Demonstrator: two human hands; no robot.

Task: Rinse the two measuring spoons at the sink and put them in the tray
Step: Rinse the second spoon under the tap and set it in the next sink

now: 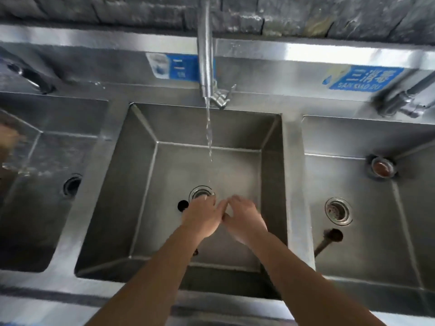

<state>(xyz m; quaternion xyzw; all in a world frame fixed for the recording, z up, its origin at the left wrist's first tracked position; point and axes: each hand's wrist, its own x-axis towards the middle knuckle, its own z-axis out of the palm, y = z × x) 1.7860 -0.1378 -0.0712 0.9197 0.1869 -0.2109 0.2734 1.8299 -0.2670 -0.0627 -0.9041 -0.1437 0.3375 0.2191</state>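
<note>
Both my hands are low in the middle sink basin (146, 175), just in front of its drain (200, 191). My left hand (201, 218) is curled around a dark measuring spoon (183, 205); its round black bowl sticks out on the left, and a dark tip shows under my wrist. My right hand (244, 220) touches the left hand's fingertips with bent fingers, and what lies under it is hidden. A thin stream of water (209, 140) falls from the tap (205, 55) just beyond my hands. A second dark spoon (329, 240) lies in the right basin. No tray is in view.
This is a steel triple sink. The left basin (47, 161) holds water, with a blurred brownish shape at its left edge. The right basin has a drain (338, 211) and a plugged outlet (380, 168). Another tap (400, 102) stands at the back right.
</note>
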